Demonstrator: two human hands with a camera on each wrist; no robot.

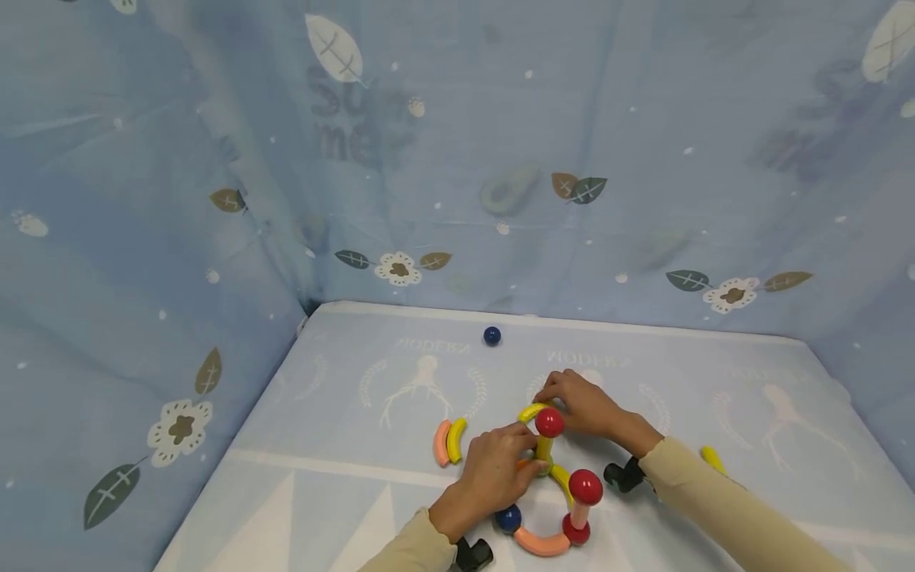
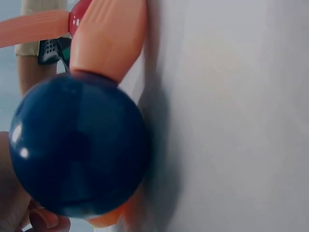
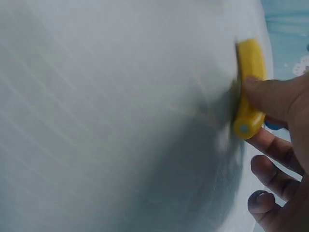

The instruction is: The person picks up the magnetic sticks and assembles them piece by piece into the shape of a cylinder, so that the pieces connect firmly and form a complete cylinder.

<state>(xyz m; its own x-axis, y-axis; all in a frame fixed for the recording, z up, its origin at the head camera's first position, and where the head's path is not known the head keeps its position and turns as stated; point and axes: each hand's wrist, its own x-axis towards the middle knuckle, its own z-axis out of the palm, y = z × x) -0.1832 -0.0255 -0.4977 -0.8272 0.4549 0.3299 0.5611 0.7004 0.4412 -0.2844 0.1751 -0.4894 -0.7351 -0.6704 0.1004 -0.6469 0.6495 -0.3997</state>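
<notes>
A ring of balls and curved rods lies on the table, with a blue ball (image 1: 508, 519), a red ball (image 1: 576, 529), an orange curved rod (image 1: 542, 543) and a yellow curved rod (image 1: 561, 483). Two short upright rods on it carry red balls (image 1: 550, 423) on top. My left hand (image 1: 493, 465) grips the ring's far left side, at an orange rod beside the green ball (image 1: 543, 462); its fingers partly hide this spot. My right hand (image 1: 582, 403) pinches a loose yellow curved rod (image 3: 252, 87) between thumb and fingers, just beyond the ring.
An orange curved rod (image 1: 442, 443) and a yellow curved rod (image 1: 456, 441) lie side by side left of the ring. One blue ball (image 1: 492, 336) sits near the table's back edge. Another yellow rod (image 1: 712, 459) lies beyond my right forearm. Patterned cloth hangs behind.
</notes>
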